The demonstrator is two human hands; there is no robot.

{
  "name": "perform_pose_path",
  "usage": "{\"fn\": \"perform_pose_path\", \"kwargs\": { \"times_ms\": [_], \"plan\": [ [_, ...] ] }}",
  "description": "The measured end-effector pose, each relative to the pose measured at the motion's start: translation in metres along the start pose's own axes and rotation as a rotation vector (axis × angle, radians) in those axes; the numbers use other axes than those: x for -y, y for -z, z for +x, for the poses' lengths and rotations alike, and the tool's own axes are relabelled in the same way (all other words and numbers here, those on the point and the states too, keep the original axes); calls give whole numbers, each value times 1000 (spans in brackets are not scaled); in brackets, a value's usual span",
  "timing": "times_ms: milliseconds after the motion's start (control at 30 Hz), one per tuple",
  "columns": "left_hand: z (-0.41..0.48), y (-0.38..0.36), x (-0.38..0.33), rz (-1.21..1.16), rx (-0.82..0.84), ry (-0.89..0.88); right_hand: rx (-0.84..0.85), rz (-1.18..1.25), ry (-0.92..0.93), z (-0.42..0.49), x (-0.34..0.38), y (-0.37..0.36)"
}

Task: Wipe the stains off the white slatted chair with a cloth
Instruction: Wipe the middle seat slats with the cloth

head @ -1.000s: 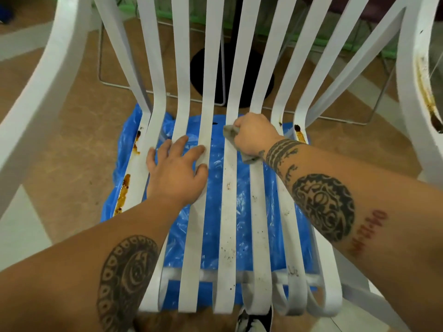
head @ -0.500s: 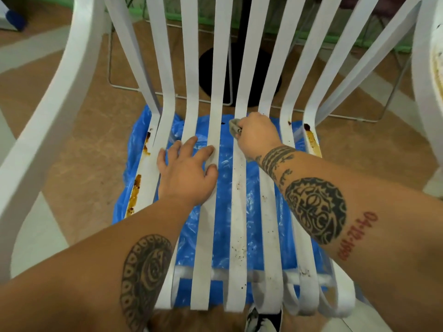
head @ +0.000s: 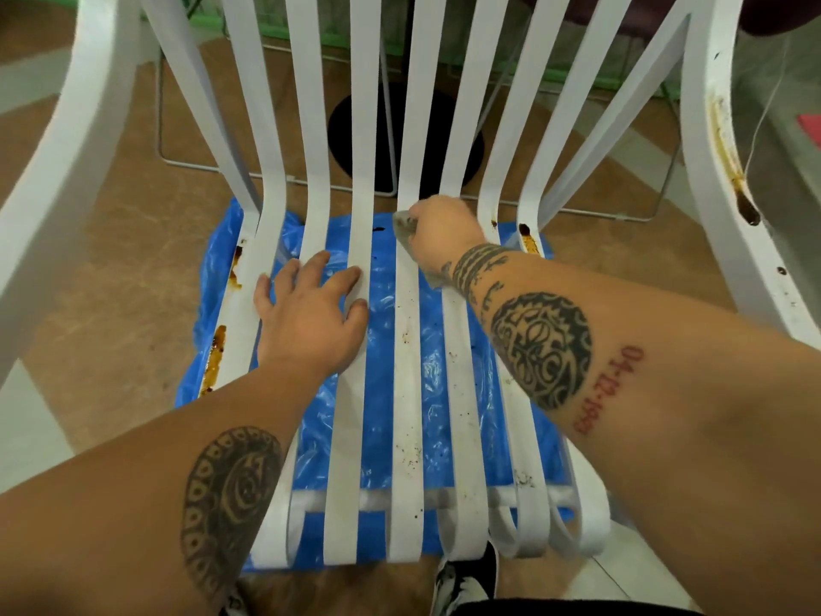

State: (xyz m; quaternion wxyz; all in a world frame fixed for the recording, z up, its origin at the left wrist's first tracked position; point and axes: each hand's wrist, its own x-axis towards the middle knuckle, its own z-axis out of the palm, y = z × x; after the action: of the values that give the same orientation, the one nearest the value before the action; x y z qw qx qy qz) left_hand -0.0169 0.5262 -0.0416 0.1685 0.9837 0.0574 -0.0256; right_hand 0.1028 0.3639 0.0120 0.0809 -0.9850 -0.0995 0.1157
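The white slatted chair (head: pixel 406 393) fills the view, seen from the front. My right hand (head: pixel 440 231) grips a small grey cloth (head: pixel 403 229) and presses it on the middle slats where the seat bends up into the back. My left hand (head: pixel 306 313) lies flat with spread fingers on the left seat slats. Brown-orange stains sit on the left seat edge (head: pixel 215 362), at the right rear of the seat (head: pixel 528 240) and on the right armrest (head: pixel 733 171). Dark specks dot the middle slat (head: pixel 411 455).
A blue plastic sheet (head: pixel 391 415) lies on the floor under the seat. Behind the chair stand a thin metal frame (head: pixel 186 164) and a black round base (head: pixel 364 135). My shoe (head: pixel 466 580) is at the seat's front edge. Brown floor surrounds the chair.
My right hand with the cloth has slid a little farther back along the slats toward the bend. My left hand stays flat on the left slats. The camera has shifted slightly.
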Motion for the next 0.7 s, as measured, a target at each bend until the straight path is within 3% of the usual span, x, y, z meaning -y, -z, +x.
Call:
{"fn": "perform_pose_path", "kwargs": {
  "times_ms": [167,367,533,700],
  "plan": [
    [2,-2,0,4,-3,9,-82,17,-3,-17,5,-30],
    [1,0,0,10,1,13,66,-62,99,-21,0,-6],
    [0,2,-2,9,16,21,-17,24,32,-15,-7,-2],
    [0,5,-2,-12,27,23,-31,63,95,-32,-4,-23]
  ]
}}
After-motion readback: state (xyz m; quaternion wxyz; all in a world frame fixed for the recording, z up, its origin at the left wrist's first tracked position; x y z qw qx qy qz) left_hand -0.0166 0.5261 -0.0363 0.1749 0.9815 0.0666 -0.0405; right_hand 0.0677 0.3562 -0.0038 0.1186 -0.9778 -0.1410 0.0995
